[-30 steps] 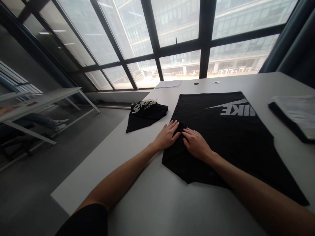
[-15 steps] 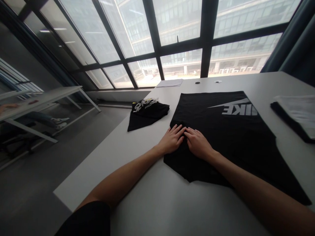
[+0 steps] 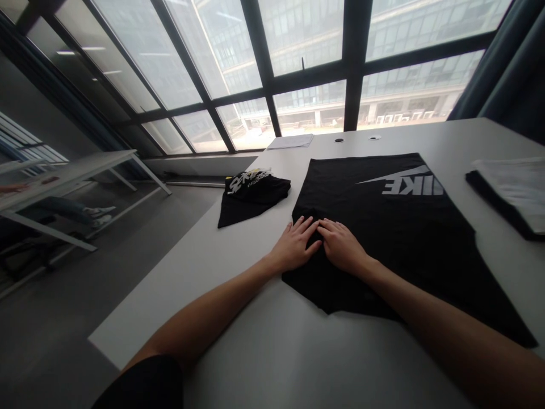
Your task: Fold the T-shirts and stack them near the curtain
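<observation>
Your left hand (image 3: 293, 247) and right hand (image 3: 344, 247) lie palm down on the black shirt (image 3: 392, 244), near its left edge, fingers extended and ungripped, the two hands' fingertips close together. The shirt spreads flat on a white table (image 3: 242, 341). Left of the shirt sits a bunched T-shirt (image 3: 255, 199); right, folded cloth (image 3: 515, 190); beyond it, tall windows (image 3: 309, 105).
</observation>
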{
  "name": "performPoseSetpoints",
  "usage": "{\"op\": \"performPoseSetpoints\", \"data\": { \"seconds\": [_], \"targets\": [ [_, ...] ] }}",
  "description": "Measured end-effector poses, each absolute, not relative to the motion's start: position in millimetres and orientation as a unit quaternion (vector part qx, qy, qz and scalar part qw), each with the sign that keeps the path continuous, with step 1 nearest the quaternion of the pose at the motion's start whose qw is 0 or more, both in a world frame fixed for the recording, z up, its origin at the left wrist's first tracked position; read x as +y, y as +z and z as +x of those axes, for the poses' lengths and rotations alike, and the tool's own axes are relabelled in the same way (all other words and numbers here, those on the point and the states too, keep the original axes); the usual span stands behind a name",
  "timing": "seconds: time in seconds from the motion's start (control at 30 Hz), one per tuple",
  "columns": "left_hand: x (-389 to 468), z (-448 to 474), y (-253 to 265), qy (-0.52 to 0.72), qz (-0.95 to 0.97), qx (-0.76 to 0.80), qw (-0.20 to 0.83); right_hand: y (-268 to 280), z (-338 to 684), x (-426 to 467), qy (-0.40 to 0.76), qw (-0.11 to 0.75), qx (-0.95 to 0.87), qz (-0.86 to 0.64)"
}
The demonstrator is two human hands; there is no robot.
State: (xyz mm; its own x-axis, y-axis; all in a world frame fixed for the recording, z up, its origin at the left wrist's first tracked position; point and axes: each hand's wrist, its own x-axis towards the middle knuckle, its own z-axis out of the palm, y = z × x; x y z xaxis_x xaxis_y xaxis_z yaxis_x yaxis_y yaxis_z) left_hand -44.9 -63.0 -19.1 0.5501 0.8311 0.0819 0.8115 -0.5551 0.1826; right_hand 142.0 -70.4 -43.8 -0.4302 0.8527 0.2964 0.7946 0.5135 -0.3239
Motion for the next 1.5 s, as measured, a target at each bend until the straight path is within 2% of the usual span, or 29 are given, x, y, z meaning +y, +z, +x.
{"op": "performPoseSetpoints", "data": {
  "seconds": [0.37,0.53,0.6,0.73,0.83,1.0,1.17,1.5],
  "targets": [
    [-38,-53,-27,0.062,0.860,0.504,0.047,-42,142,-72,0.061,0.235,-0.838,-0.488],
    [-33,-52,-18,0.083,0.864,0.494,0.051,-27,141,-72,0.097,0.246,-0.832,-0.487],
    [-31,-51,-10,0.109,0.861,0.493,0.058,-3,151,-70,0.114,0.290,-0.819,-0.482],
    [-24,-47,3,0.162,0.856,0.483,0.089,55,201,-65,0.094,0.445,-0.748,-0.483],
    [-17,-39,0,0.178,0.858,0.471,0.107,70,255,-64,0.062,0.461,-0.713,-0.525],
    [-13,-16,-16,0.167,0.849,0.490,0.102,22,329,-72,0.028,0.373,-0.678,-0.633],
    [-24,-3,-33,0.133,0.853,0.502,0.051,-29,372,-91,0.004,0.329,-0.691,-0.644],
    [-20,-12,-13,0.161,0.847,0.507,0.004,-35,411,-108,-0.006,0.442,-0.626,-0.642]
  ]
}}
